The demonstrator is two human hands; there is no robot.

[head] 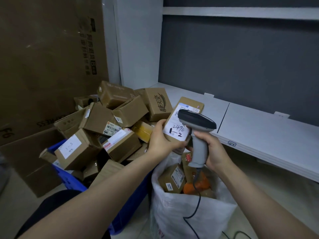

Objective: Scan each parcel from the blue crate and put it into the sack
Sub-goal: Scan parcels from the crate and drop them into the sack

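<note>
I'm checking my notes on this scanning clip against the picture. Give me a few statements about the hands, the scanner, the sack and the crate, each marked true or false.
1. The left hand holds a parcel with a handwritten label. True.
2. The scanner lies inside the sack. False: the right hand grips its handle, with its head over the parcel's label.
3. The sack is empty. False: scanned boxes already lie in it.
4. The blue crate is piled with a heap of parcels. True.
</note>
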